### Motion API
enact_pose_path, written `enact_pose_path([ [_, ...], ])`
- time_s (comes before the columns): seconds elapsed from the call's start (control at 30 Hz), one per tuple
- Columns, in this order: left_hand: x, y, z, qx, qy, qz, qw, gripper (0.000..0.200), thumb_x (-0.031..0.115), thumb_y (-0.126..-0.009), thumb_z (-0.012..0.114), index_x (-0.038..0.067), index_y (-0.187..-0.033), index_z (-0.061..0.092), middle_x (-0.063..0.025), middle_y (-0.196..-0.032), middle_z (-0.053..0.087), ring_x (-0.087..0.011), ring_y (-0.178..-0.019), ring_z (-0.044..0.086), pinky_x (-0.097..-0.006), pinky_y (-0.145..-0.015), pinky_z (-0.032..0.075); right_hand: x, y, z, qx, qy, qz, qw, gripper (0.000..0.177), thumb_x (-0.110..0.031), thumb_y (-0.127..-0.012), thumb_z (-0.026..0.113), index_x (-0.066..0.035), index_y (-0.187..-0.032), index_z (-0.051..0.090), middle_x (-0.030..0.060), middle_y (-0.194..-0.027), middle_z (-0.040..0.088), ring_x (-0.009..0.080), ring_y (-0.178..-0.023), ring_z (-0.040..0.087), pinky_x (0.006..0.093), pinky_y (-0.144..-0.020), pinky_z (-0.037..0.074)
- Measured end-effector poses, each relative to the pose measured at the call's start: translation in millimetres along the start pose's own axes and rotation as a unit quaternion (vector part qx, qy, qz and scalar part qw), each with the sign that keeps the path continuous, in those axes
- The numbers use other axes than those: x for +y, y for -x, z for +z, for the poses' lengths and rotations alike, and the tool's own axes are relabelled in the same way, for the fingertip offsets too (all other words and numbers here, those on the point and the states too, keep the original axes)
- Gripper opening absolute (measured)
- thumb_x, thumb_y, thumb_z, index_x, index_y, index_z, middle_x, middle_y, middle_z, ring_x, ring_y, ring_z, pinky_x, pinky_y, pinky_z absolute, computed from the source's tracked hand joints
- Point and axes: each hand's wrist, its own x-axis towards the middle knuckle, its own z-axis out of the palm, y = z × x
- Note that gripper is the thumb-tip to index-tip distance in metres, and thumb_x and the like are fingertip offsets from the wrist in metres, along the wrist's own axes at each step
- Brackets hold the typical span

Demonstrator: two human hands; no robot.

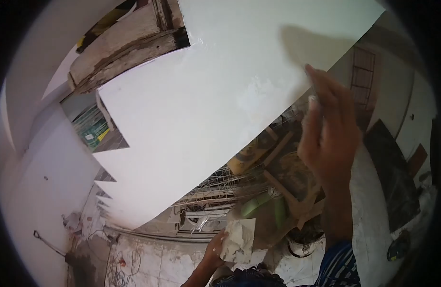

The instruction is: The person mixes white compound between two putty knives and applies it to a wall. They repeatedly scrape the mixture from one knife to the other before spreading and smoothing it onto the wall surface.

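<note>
A large smooth white surface (182, 115) with a jagged, stepped left edge slants across the view. A faint brighter, wet-looking patch (258, 98) shows on it. Beside its right edge, my right hand (331, 126) is raised with its fingers together around a thin edge that I cannot make out clearly; white material shows near the thumb. Low in the view, my left hand (215, 249) grips a small flat board (239, 239), which carries an off-white, paste-like lump. The two hands are well apart.
Wooden planks (282, 148), green rounded objects (256, 204) and a round container (301, 246) lie below. A long-handled tool (50, 245) leans at the lower left near tangled cables (117, 272). A dark panel (390, 177) stands at the right. Rough timber (129, 50) is at the upper left.
</note>
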Motion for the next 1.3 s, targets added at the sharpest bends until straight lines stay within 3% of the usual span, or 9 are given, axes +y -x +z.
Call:
enact_pose_path([
  [0.07,0,8,7,0.017,0.012,0.01,1.0,0.045,0.024,-0.102,0.047,0.002,-0.142,0.045,-0.0126,-0.131,0.06,-0.0243,-0.116,0.063,-0.0377,-0.096,0.054,1,-12,8,0.01,0.047,-0.064,0.997,0.043,0.004,-0.079,0.062,0.002,-0.121,0.061,0.014,-0.112,0.061,0.0289,-0.098,0.061,0.0388,-0.08,0.051],
  [0.13,4,15,19,0.052,0.148,-0.048,0.986,0.047,0.024,-0.102,0.048,0.002,-0.143,0.044,-0.0123,-0.131,0.06,-0.025,-0.116,0.063,-0.039,-0.097,0.054,5,-23,15,0.023,0.081,-0.105,0.991,0.044,0.003,-0.077,0.063,0.002,-0.121,0.062,0.0129,-0.111,0.061,0.028,-0.099,0.06,0.039,-0.081,0.05],
  [0.3,-21,15,9,0.065,0.202,-0.069,0.975,0.048,0.025,-0.102,0.048,0.003,-0.144,0.043,-0.0134,-0.132,0.059,-0.0273,-0.116,0.063,-0.042,-0.095,0.055,20,-52,41,0.083,0.151,-0.171,0.97,0.042,0.0,-0.076,0.066,0.002,-0.118,0.062,0.0121,-0.104,0.061,0.0273,-0.094,0.059,0.0382,-0.078,0.049],
  [0.53,-12,29,-4,0.034,0.186,-0.056,0.98,0.048,0.022,-0.101,0.046,0.001,-0.144,0.042,-0.014,-0.131,0.059,-0.0273,-0.115,0.063,-0.0405,-0.098,0.053,5,-49,70,0.035,0.237,-0.089,0.967,0.042,-0.002,-0.075,0.067,0.004,-0.116,0.061,0.0131,-0.106,0.061,0.0277,-0.094,0.059,0.0383,-0.079,0.049],
  [0.8,6,63,-36,0.046,0.141,-0.05,0.988,0.052,0.023,-0.103,0.042,0.003,-0.15,0.035,-0.0173,-0.139,0.054,-0.0312,-0.122,0.059,-0.0462,-0.101,0.051,-14,-40,103,0.013,0.242,-0.041,0.969,0.042,-0.004,-0.077,0.066,0.005,-0.118,0.06,0.0142,-0.107,0.06,0.0279,-0.097,0.058,0.04,-0.081,0.048],
  [1.0,13,65,-46,0.06,0.147,-0.064,0.985,0.053,0.024,-0.103,0.041,0.003,-0.151,0.034,-0.0176,-0.138,0.054,-0.0312,-0.121,0.06,-0.046,-0.101,0.051,-39,-8,108,-0.045,0.189,-0.194,0.961,0.042,-0.01,-0.082,0.062,0.005,-0.122,0.06,0.0122,-0.106,0.059,0.0262,-0.103,0.057,0.0382,-0.085,0.047],
  [1.1,17,64,-44,0.062,0.148,-0.056,0.986,0.053,0.024,-0.103,0.041,0.003,-0.151,0.035,-0.0174,-0.138,0.054,-0.0318,-0.12,0.06,-0.0468,-0.1,0.051,-52,12,95,-0.143,0.122,-0.255,0.949,0.044,-0.011,-0.082,0.062,0.004,-0.124,0.06,0.0122,-0.106,0.06,0.0261,-0.106,0.057,0.0387,-0.088,0.046],
  [1.2,19,57,-42,0.068,0.159,-0.058,0.983,0.052,0.024,-0.102,0.042,0.003,-0.15,0.036,-0.0173,-0.136,0.055,-0.0324,-0.118,0.061,-0.0475,-0.098,0.052,-53,0,80,-0.16,0.108,-0.234,0.953,0.041,-0.012,-0.085,0.06,0.004,-0.123,0.06,0.0134,-0.108,0.06,0.0274,-0.107,0.057,0.0411,-0.09,0.046],
  [1.3,14,50,-43,0.059,0.151,-0.054,0.985,0.051,0.024,-0.102,0.043,0.003,-0.148,0.039,-0.0169,-0.134,0.057,-0.0324,-0.116,0.062,-0.0478,-0.096,0.053,-29,-38,76,-0.053,0.177,-0.155,0.97,0.038,-0.01,-0.087,0.061,0.001,-0.123,0.06,0.0137,-0.108,0.061,0.029,-0.105,0.059,0.0423,-0.089,0.048],
])
